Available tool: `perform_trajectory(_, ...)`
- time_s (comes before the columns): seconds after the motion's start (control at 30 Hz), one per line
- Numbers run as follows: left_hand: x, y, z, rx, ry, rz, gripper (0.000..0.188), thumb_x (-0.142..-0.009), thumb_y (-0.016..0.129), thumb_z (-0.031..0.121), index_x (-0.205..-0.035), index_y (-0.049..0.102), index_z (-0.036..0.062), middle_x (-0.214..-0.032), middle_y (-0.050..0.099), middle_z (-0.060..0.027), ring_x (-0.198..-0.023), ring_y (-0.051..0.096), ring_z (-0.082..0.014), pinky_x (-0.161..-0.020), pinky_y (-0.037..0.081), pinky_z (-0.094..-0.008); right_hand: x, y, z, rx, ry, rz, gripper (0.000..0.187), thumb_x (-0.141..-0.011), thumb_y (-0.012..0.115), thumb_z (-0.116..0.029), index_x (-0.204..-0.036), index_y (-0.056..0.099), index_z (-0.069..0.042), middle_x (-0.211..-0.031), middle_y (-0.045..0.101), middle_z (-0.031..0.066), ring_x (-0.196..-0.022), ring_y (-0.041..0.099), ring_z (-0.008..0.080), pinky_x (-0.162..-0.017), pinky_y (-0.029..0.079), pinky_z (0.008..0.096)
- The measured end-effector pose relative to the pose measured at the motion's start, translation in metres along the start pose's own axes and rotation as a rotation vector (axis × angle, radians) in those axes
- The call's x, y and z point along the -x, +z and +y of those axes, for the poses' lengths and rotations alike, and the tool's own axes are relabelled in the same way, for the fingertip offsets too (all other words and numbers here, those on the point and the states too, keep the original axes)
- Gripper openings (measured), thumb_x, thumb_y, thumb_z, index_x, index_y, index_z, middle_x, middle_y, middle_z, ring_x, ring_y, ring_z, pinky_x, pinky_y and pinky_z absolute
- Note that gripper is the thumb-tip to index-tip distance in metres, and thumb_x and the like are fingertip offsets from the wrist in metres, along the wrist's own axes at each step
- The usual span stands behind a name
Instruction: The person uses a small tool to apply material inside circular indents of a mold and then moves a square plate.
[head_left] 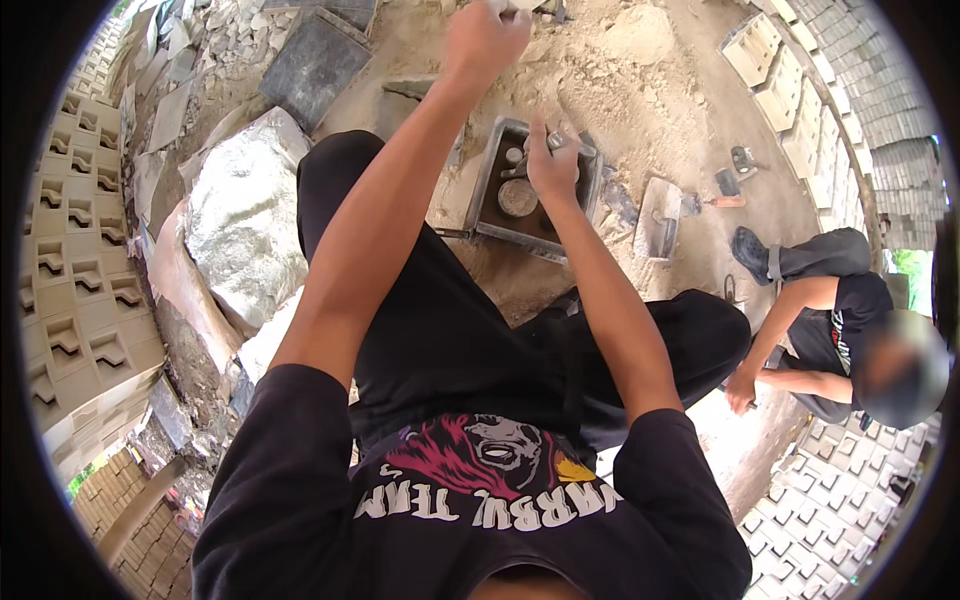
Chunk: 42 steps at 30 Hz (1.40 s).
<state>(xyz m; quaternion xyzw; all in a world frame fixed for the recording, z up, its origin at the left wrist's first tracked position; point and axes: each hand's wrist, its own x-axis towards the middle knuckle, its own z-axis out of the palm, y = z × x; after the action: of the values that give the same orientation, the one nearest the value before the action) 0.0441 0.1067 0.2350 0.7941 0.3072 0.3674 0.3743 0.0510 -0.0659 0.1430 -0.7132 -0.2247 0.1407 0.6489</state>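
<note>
A square metal mould [490,185] sits on the sandy ground in front of my knees, with round grey pieces inside it. My right hand [552,165] rests over the mould's far part, its fingers closed around a small grey piece. My left hand [485,38] is raised farther out, above the ground beyond the mould, closed in a fist around something pale that I cannot make out. My black trousers and shirt fill the lower middle.
Stacked patterned concrete blocks [75,290] stand at left and a large pale sack [245,215] lies beside them. A trowel [660,225] lies right of the mould. Another person [830,330] squats at right. More blocks [800,90] line the far right.
</note>
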Motion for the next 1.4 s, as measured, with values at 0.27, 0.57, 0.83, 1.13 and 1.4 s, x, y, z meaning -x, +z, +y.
perform_trajectory(0.27,-0.001,-0.010,-0.012,0.076,0.065,0.013,0.035,-0.083,0.065,0.034,-0.085,0.068,-0.0011,-0.074,0.064,-0.0256,-0.070,0.065,-0.0418,-0.062,0.049,-0.0466,-0.009,0.014,0.012,-0.151,-0.013,-0.090,0.029,-0.094,0.061,-0.025,-0.076,0.064,-0.002,-0.059,0.052,-0.0032,-0.055,0.046,0.0053,-0.050,0.037,0.0250)
perform_trajectory(0.57,0.013,-0.027,0.013,0.041,0.005,-0.014,0.033,-0.082,0.066,0.031,-0.085,0.068,-0.0015,-0.073,0.064,-0.0247,-0.067,0.064,-0.0412,-0.059,0.048,-0.0453,-0.009,0.010,0.029,-0.114,0.075,-0.215,0.034,-0.089,0.055,-0.015,-0.058,0.051,-0.002,-0.055,0.047,-0.0030,-0.054,0.043,0.0071,-0.049,0.032,0.0279)
perform_trajectory(0.83,0.002,-0.032,0.000,0.074,0.033,0.014,0.027,-0.080,0.064,0.026,-0.088,0.069,0.0006,-0.072,0.066,-0.0215,-0.067,0.067,-0.0353,-0.061,0.049,-0.0438,-0.034,0.012,0.027,0.055,-0.046,-0.257,0.032,-0.087,0.053,-0.016,-0.058,0.048,-0.005,-0.050,0.039,-0.0029,-0.050,0.037,0.0081,-0.049,0.032,0.0301)
perform_trajectory(1.13,0.003,-0.051,0.009,0.041,-0.110,-0.094,0.025,-0.081,0.062,0.024,-0.088,0.069,0.0001,-0.071,0.067,-0.0177,-0.066,0.066,-0.0301,-0.064,0.051,-0.0409,-0.077,0.022,0.012,0.225,-0.059,-0.316,0.035,-0.085,0.053,-0.021,-0.059,0.049,0.001,-0.049,0.044,0.0069,-0.048,0.040,0.0137,-0.049,0.035,0.0353)
perform_trajectory(1.4,0.010,-0.051,0.003,-0.060,-0.091,-0.115,0.029,-0.082,0.062,0.028,-0.098,0.072,0.0050,-0.081,0.072,-0.0048,-0.074,0.068,-0.0142,-0.072,0.052,-0.0297,-0.059,0.015,0.000,0.217,-0.069,-0.263,0.035,-0.085,0.054,-0.021,-0.057,0.051,0.001,-0.048,0.046,0.0044,-0.047,0.042,0.0117,-0.049,0.035,0.0337)
